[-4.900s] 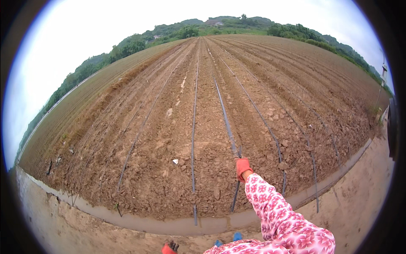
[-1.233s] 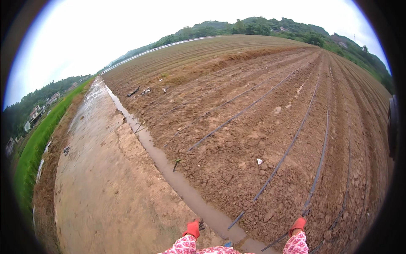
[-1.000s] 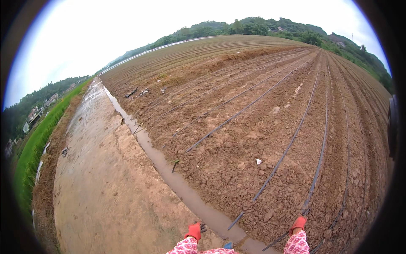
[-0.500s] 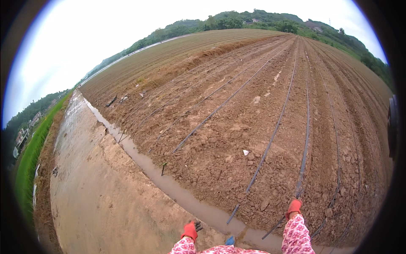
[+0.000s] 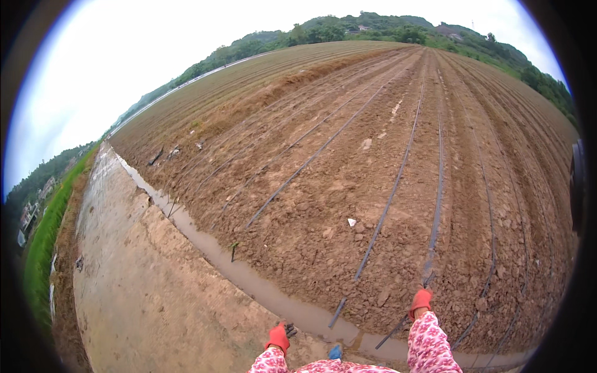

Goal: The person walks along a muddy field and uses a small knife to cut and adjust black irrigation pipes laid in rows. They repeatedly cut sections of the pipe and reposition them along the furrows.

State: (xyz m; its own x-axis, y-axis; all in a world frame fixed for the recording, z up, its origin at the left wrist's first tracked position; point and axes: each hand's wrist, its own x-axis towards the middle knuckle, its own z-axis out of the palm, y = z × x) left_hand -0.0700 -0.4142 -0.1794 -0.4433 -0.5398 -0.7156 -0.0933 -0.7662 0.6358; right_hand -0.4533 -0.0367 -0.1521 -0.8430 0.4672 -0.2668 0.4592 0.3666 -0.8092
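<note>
My right hand (image 5: 421, 298), in a red glove with dark finger parts, is closed around a black drip irrigation hose (image 5: 435, 233) at the near edge of the field. From the hand the hose stretches away along the soil, and a short dark end (image 5: 392, 332) slants down toward the muddy ditch. Over the concrete path, my left hand (image 5: 280, 336) in a matching glove hangs with its dark fingers apart and nothing visible in them. Left of the right hand, another black hose (image 5: 380, 227) lies on the soil, its near end at the ditch.
A water-filled ditch (image 5: 249, 276) separates the concrete path (image 5: 155, 280) from the ploughed soil (image 5: 311, 248). More hoses run lengthwise over the field. A small stake (image 5: 233, 251) stands at the ditch edge, and a white scrap (image 5: 352, 222) lies on the soil. My blue shoe (image 5: 336, 352) shows below.
My right hand has shifted slightly left with the hose, whose near end has also moved left. The whole view has turned a little. My left hand stays low over the path.
</note>
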